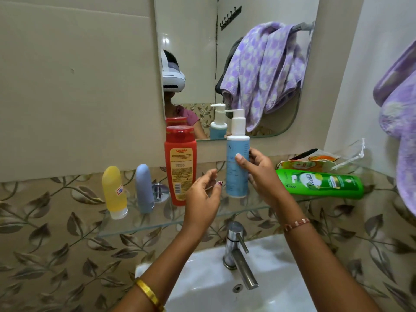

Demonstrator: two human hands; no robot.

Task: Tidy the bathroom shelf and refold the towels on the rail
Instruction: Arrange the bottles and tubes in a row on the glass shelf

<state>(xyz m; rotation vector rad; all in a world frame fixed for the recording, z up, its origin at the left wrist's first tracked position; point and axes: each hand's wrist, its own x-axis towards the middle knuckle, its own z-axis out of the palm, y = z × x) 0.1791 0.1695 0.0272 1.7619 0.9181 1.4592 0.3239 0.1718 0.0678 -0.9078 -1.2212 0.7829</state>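
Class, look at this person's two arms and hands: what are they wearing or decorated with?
The left wrist carries a gold bangle. The right wrist has a thin thread bracelet in reddish and white segments. The left hand shows dark red nail polish on the thumb. No sleeves reach either forearm.

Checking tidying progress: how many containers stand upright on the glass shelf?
4: yellow squeeze tube far left, grey-blue tube beside it, red bottle, and blue pump bottle gripped by the right hand. The green bottle lies flat.

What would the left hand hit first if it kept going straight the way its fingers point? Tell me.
Probably the blue pump bottle: the left hand is open, its fingers aimed up and right toward the bottle's lower part. Depth is uncertain.
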